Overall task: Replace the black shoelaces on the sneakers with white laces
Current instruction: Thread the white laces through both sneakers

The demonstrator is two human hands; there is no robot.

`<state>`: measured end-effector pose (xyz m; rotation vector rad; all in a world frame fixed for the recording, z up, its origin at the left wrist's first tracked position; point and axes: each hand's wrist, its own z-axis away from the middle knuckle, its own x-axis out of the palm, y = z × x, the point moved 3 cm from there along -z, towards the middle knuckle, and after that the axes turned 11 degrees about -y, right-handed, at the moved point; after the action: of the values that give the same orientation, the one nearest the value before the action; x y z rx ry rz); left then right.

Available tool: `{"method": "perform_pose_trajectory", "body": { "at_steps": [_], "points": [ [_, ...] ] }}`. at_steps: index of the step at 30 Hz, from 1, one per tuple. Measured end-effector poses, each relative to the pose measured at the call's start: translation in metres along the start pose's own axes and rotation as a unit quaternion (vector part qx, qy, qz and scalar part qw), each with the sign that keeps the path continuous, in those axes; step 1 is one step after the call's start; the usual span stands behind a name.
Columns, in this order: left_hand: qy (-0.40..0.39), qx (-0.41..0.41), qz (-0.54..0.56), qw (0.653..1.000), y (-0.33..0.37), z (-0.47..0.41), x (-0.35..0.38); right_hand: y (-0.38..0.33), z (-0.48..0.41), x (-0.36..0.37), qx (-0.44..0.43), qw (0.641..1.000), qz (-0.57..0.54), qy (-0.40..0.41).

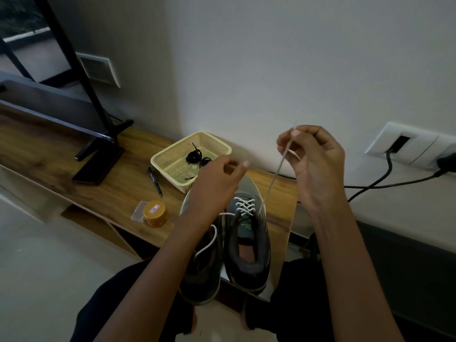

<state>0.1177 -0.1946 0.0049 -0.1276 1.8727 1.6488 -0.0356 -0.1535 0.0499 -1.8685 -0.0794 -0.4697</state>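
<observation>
Thumb and forefinger of the right hand (311,166) pinch the white lace (275,177) near its tip, taut and slanting up from a top eyelet of the right sneaker (249,243), toe pointing away, just below. The left hand (217,183) hovers curled, nearer the slack end; any grip I cannot tell. Black laces (193,155) lie in the basket (152,161) beyond. Tongue lettering and the orange jar (156,213) label are unreadable.

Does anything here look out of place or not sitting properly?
Only one thing: the sneaker below the left hand overhangs the wooden table's front edge at its heel, so it might slip off. The right hand pinches the white lace taut.
</observation>
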Motion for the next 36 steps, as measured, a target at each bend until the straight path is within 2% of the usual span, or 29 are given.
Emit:
{"method": "perform_pose_trajectory", "body": {
  "at_steps": [2, 4, 6, 8, 12, 18, 21, 28, 36],
  "points": [
    [-0.063, -0.104, -0.171, 0.978, -0.025, 0.007, 0.008, -0.001, 0.000, -0.008, -0.005, 0.999, -0.030, 0.038],
    [-0.097, -0.143, -0.296, 0.939, -0.043, 0.018, 0.019, 0.001, 0.002, -0.015, 0.001, 0.999, 0.006, 0.046],
    [-0.104, -0.144, -0.346, 0.921, -0.051, 0.026, 0.028, 0.008, 0.006, -0.017, 0.021, 0.994, 0.104, 0.037],
    [-0.095, -0.134, -0.355, 0.920, -0.056, 0.026, 0.031, 0.020, 0.011, -0.018, 0.051, 0.981, 0.186, 0.019],
    [-0.075, -0.128, -0.267, 0.952, -0.073, 0.020, 0.035, 0.056, 0.024, -0.021, 0.124, 0.943, 0.304, -0.062],
    [-0.058, -0.158, -0.182, 0.969, -0.084, 0.016, 0.028, 0.099, 0.040, -0.020, 0.170, 0.791, 0.554, -0.195],
    [-0.056, -0.167, -0.130, 0.976, -0.087, 0.015, 0.027, 0.103, 0.044, -0.015, 0.143, 0.747, 0.613, -0.215],
    [-0.097, -0.179, -0.085, 0.975, -0.097, 0.009, 0.025, 0.114, 0.049, -0.001, 0.085, 0.688, 0.683, -0.230],
    [-0.106, -0.179, -0.073, 0.975, -0.098, 0.007, 0.023, 0.119, 0.047, 0.006, 0.054, 0.704, 0.680, -0.199]
  ]
}}
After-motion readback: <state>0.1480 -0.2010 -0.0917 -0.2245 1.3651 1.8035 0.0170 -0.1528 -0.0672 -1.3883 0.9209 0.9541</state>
